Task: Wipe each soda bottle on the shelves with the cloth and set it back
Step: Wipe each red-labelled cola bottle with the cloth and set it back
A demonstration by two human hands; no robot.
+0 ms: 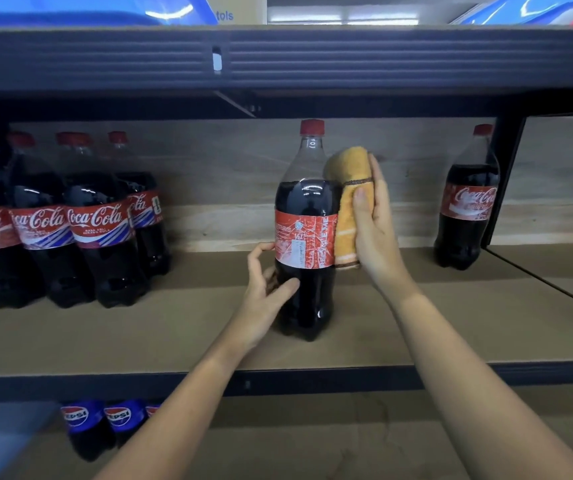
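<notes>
Left hand point(265, 289) grips the dark, red-labelled bottle point(307, 237); right hand point(375, 223) presses the yellow cloth point(347, 202) against it.

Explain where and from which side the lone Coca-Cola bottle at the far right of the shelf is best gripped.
Probably grip the lone bottle around its labelled middle, coming from its left front. It stands upright, its body is round and hand-sized there, and a dark shelf post crowds its right side while the shelf to its left lies bare. The neck is narrower but sits close under the upper shelf.
</notes>
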